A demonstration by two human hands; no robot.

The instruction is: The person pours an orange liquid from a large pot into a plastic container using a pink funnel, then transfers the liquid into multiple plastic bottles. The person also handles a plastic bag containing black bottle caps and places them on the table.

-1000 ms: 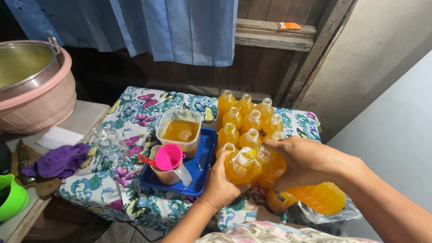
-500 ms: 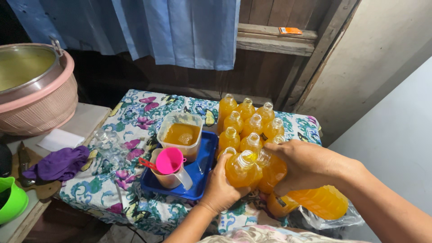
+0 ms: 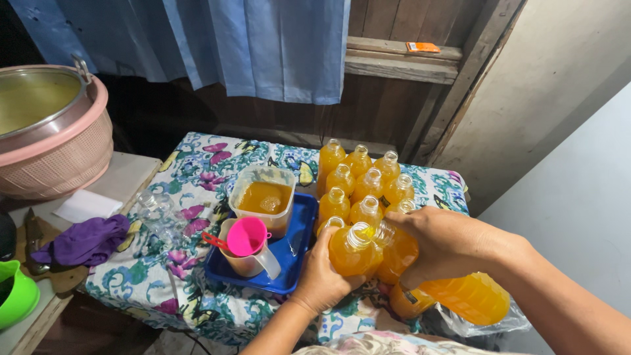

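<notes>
My left hand [image 3: 323, 279] grips the lower side of a small uncapped bottle of orange liquid [image 3: 351, 250] at the near edge of the flower-patterned table [image 3: 197, 177]. My right hand [image 3: 447, 243] wraps over the neighbouring orange bottle [image 3: 399, 253], fingers near the necks. Behind them stands a cluster of several open bottles of the same orange liquid [image 3: 361, 181]. A larger orange-filled bottle [image 3: 470, 297] lies on its side under my right wrist in a clear plastic bag.
A blue tray [image 3: 292, 253] holds a clear tub of orange liquid [image 3: 263, 197] and a cup with a pink funnel [image 3: 246, 238]. Empty clear bottles [image 3: 158, 213] lie left of it. A pink basket with a metal pot [image 3: 46, 131], purple cloth [image 3: 85, 240] and green bowl [image 3: 16, 296] stand left.
Both hands have stayed on the front bottles. The held bottle has shifted slightly toward the cluster. The view has moved a little.
</notes>
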